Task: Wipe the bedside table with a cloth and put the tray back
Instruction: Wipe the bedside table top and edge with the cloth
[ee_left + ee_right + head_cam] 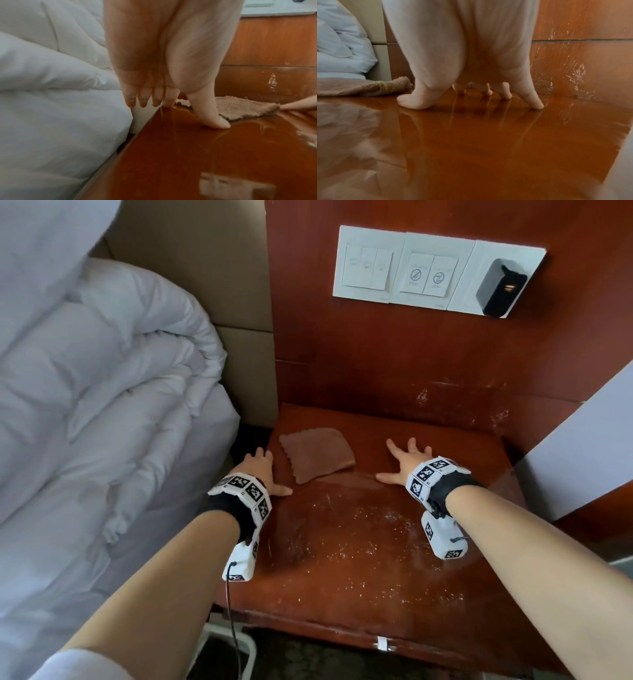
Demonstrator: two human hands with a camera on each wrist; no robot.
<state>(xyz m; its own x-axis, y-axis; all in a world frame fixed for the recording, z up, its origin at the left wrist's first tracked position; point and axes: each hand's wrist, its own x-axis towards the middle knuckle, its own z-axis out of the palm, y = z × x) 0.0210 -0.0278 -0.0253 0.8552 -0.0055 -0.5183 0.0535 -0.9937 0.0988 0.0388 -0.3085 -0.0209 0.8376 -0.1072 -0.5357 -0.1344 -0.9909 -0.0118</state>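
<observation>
Only the head view shows the white switch panel (pixel 404 266) and black adapter (pixel 500 288) on the wooden wall; the wrist views show fingertips pressed to the glossy, scratched bedside table (pixel 359 542). A folded brown terry cloth (pixel 317 453) with a wavy edge lies between the hands. The left hand (pixel 262 472) is flat, fingers straight, thumb just beside the cloth's near corner. The right hand (pixel 406 460) is spread wide, holding nothing, cloth left of its thumb. A white duvet (pixel 102 371) bulges beyond the left hand
</observation>
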